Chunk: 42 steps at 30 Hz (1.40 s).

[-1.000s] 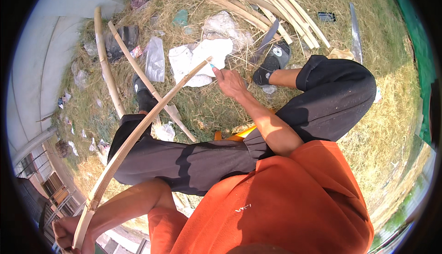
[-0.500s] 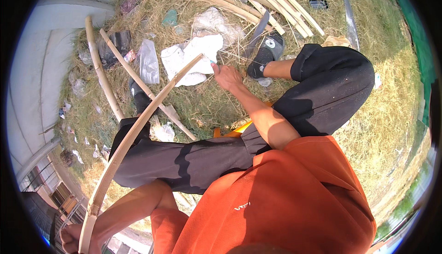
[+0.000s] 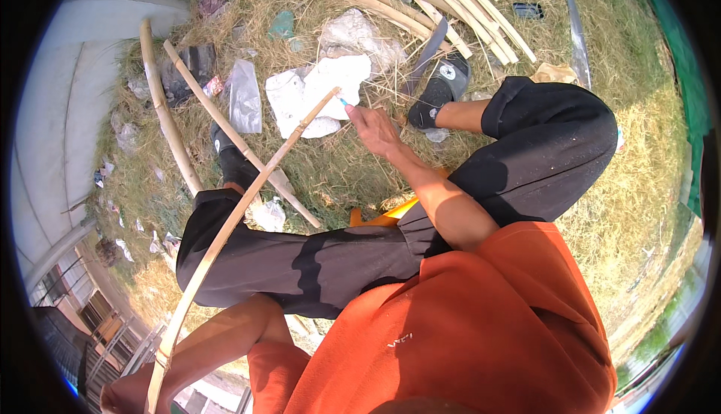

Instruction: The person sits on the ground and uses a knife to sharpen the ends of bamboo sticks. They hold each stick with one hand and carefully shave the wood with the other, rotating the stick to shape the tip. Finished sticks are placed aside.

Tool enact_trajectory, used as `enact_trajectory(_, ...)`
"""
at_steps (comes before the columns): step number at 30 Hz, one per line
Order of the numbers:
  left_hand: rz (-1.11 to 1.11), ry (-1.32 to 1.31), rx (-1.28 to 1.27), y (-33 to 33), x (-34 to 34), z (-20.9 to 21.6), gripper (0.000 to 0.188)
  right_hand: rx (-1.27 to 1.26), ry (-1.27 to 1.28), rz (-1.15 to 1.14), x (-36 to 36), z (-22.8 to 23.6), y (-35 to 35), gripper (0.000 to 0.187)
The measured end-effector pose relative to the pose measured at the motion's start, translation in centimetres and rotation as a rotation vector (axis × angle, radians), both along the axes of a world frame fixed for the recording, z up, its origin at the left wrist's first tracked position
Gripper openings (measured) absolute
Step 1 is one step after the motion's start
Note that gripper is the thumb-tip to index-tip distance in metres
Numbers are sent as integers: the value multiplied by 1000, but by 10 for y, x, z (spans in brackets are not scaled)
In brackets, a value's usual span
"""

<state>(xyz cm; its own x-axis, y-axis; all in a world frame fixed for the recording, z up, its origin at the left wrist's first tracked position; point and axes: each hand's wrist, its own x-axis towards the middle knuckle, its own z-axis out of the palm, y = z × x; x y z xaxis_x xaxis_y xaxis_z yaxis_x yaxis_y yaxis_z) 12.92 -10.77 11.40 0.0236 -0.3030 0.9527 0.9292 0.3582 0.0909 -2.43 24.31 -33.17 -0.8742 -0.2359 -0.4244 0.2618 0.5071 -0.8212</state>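
Note:
A long, pale bamboo strip slants across my left leg, from the lower left up to the white sack-like bundle on the ground. At its low end my left hand is closed on it; the fingers are partly hidden behind the strip and cut off by the picture's dark rim. My right hand is closed on a slim, pen-like thing with a blue tip. That tip is right beside the strip's upper end; whether they touch I cannot tell.
Several bamboo strips lie at the far side. A dark curved blade is beside my right foot, and a long metal blade lies farther right. Two bamboo poles lean at left near a wall. Something yellow lies under my legs.
The bamboo strip has turned and now shows a narrower side. Its upper end has shifted slightly right, together with my right hand, and its low end has moved right as well.

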Motion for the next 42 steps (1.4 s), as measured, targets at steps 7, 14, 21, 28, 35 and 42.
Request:
enact_trajectory(7, -8, -154, -89, 14, 4, 9, 49, -289, 259, 146, 17, 27, -39, 58)
enact_trajectory(14, -43, -270, -95, 7, 6, 4, 47, 160, 17, -121, 11, -48, -7, 61)
enact_trajectory(21, -302, -141, -268, 38, -17, -16, 35, -283, 252, 58, 25, 8, -31, 54)
enact_trajectory(28, -177, -282, -126, 4, 6, 3, 49, -136, 265, 20, 20, 10, -31, 52)
enact_trajectory(35, -78, -301, -164, 2, 15, -7, 53, 119, 164, -14, 2, -9, -20, 57)
enact_trajectory(42, -376, -365, -259, 20, -1, -12, 44, 263, 228, -2, -5, -13, -33, 58)
